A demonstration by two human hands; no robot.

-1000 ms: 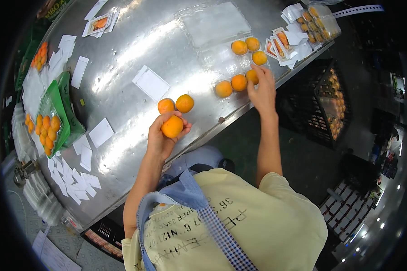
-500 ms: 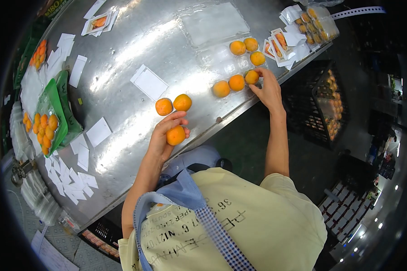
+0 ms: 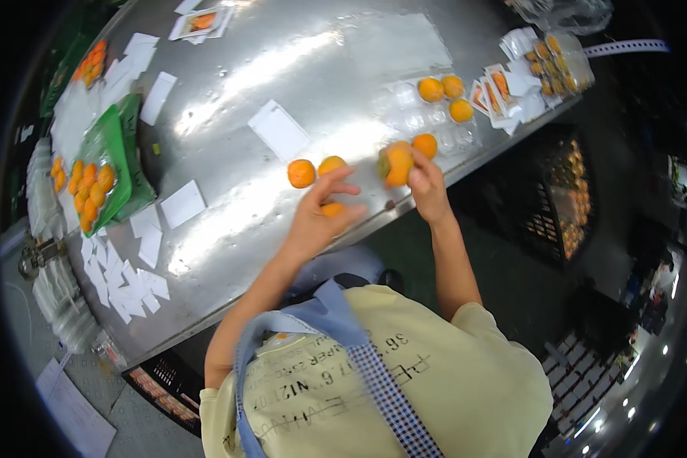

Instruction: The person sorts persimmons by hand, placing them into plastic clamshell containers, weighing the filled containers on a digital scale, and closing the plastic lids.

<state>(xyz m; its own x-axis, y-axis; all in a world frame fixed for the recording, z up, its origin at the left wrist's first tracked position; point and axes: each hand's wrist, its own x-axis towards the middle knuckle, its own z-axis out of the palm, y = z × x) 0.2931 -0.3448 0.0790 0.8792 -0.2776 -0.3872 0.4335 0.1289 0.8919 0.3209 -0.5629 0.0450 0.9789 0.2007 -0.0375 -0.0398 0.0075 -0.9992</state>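
My left hand [image 3: 317, 221] is palm down near the table's front edge, its fingers spread around a partly hidden orange fruit [image 3: 331, 208]. Two more fruits, one at the left [image 3: 301, 173] and one at the right [image 3: 332, 166], lie just beyond it. My right hand [image 3: 429, 189] grips an orange fruit [image 3: 398, 172] between thumb and fingers, over the near left end of a clear moulded tray [image 3: 416, 116]. Another fruit shows partly behind the held one. A fruit [image 3: 424, 146] sits beside it in the tray, and three [image 3: 430, 89] occupy the far right part.
Printed cards [image 3: 496, 91] and a filled clear pack [image 3: 555, 67] are at the right. A white card stack [image 3: 278, 131] lies mid-table. Green packaging [image 3: 122, 183] with packed fruit and scattered white cards [image 3: 122, 282] are at the left. A black crate [image 3: 546, 198] stands beyond the edge.
My right hand has lifted the rightmost near-row fruit and moved it left. My left hand has turned over and spread its fingers around its fruit. The view has shifted.
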